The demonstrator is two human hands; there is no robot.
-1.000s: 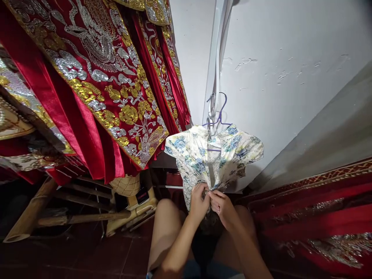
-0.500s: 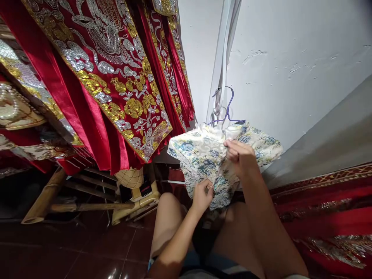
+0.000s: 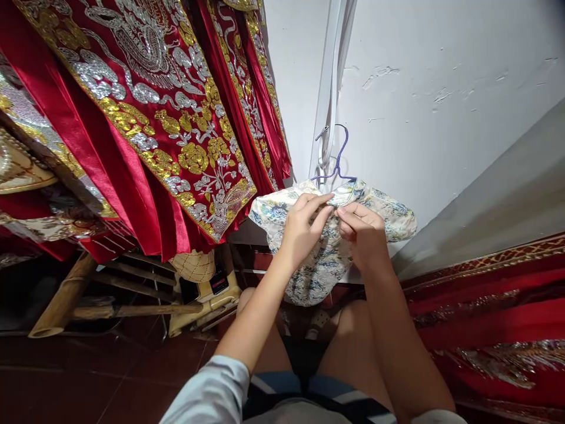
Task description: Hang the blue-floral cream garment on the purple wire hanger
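At the far left sits a cream object (image 3: 20, 162) edged with pearl-like beads; whether it is hollow, I cannot tell. Beside it hangs a red cloth (image 3: 194, 135) thick with gold and silver sequined flowers, with glossy red strips along its edges. Below stands a frame of bamboo poles (image 3: 145, 309). Near its right end is a tan, basket-like piece (image 3: 193, 266) with a crisscross pattern; its inside is hidden. Next to that, a dark device (image 3: 218, 281) with a partly lit screen rests on a pale yellow seat (image 3: 207, 315).

In the middle, a short-sleeved blouse (image 3: 318, 271) hangs from a purple hanger (image 3: 339, 159), in front of the person's knees and against the white wall (image 3: 419, 59). It is cream, printed with blue and yellowish flowers, puckered through the body, with the sleeves standing out to either side. The left hand (image 3: 304, 222) has its thumb and fingertips at the neckline, fingers nearly straight; just what they grip is too small to tell. Touching or just beside them, the right hand (image 3: 361, 227) pinches the neck edge between thumb and forefinger, its other fingers curled. Farther right lies more red fabric (image 3: 489, 306), trimmed with silver.
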